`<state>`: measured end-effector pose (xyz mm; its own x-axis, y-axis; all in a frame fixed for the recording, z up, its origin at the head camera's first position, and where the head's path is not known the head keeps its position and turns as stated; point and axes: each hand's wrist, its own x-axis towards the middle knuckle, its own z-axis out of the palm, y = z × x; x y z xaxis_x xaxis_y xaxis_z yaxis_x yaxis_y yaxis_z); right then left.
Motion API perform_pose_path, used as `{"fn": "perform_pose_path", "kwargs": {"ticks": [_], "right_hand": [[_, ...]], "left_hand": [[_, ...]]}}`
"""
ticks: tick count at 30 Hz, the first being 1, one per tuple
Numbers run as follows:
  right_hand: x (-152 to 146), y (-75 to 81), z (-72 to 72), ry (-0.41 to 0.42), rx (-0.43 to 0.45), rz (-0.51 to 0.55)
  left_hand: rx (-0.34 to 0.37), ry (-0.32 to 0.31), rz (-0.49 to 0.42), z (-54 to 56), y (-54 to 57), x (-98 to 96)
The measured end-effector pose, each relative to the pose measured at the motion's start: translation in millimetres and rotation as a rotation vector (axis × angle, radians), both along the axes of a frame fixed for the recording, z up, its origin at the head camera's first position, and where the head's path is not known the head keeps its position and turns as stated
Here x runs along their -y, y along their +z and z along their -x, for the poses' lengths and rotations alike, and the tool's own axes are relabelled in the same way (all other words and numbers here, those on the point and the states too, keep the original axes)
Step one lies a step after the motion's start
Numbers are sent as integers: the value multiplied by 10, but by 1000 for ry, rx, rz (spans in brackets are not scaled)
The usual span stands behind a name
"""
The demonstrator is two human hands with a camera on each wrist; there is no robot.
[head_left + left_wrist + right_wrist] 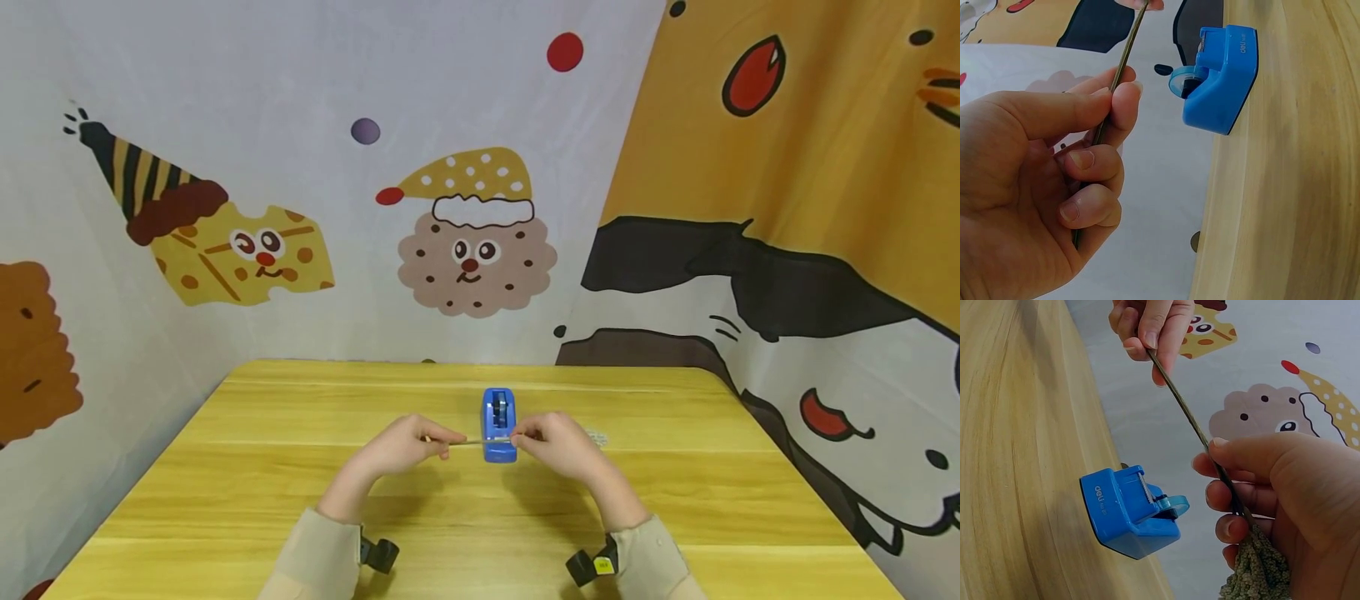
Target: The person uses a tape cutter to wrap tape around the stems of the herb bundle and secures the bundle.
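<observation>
My left hand (405, 442) pinches one end of a thin, greenish-brown dried flower stem (1179, 400) between thumb and fingers, its other fingers curled along the stem. Toward the other end, my right hand (558, 446) grips the same stem just below a knobbly grey-green flower head (1257, 565). In the head view only a bit of that flower head shows, past the right hand. Both hands hold the stem stretched crosswise above the table. Beneath and behind it stands a blue tape dispenser (499, 452) with a roll of clear tape (1177, 505) and a toothed cutting edge.
The wooden table (262, 467) carries the dispenser near its middle. Behind it hangs a cloth (300, 67) printed with cartoon figures, which also covers the sides. Black wrist cameras are strapped at both sleeves.
</observation>
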<state>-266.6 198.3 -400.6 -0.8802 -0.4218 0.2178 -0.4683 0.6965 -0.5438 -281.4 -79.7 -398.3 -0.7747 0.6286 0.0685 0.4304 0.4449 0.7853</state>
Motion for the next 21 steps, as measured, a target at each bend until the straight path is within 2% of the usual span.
{"fn": "perform_pose_path", "kwargs": {"ticks": [8,21], "right_hand": [[11,-2,-9,-21,-36,8],[4,6,-11,-3,6,-25]], "left_hand": [[-3,5,4,-11,12,-12],[2,-2,1,-16,22,-16]]}}
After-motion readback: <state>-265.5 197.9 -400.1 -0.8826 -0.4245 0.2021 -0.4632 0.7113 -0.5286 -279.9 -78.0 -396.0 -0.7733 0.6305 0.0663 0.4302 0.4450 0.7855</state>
